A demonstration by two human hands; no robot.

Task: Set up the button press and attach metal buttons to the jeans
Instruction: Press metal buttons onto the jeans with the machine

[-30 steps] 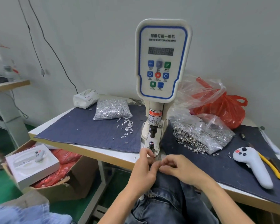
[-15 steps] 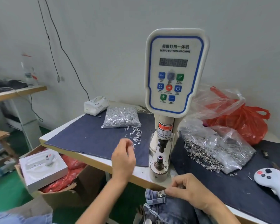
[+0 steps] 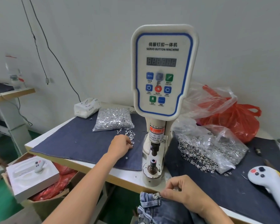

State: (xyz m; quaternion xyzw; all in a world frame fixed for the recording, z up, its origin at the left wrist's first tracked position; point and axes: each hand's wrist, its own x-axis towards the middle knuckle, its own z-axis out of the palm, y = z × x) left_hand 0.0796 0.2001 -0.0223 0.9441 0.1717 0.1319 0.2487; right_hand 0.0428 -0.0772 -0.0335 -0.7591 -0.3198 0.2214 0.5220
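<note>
The white servo button machine (image 3: 164,70) stands at the table's middle, its lower die (image 3: 153,164) bare in front. My left hand (image 3: 120,145) reaches onto the denim mat, fingertips down among loose silver button parts (image 3: 128,135) spilled from a clear bag (image 3: 113,119); whether it pinches one I cannot tell. My right hand (image 3: 183,193) grips the waistband of the blue jeans (image 3: 155,207) at the table's front edge, below the die. A small metal button shows on the waistband corner.
A second clear bag of darker metal buttons (image 3: 208,147) lies right of the machine, with a red plastic bag (image 3: 236,120) behind it. A white controller (image 3: 268,180) lies at far right. A tissue pack (image 3: 86,107) sits at the back left. A cardboard box (image 3: 39,191) stands below the table.
My left hand left the jeans and moved forward and left to the loose silver parts on the mat. The right hand stayed on the waistband and drew it back from the die.
</note>
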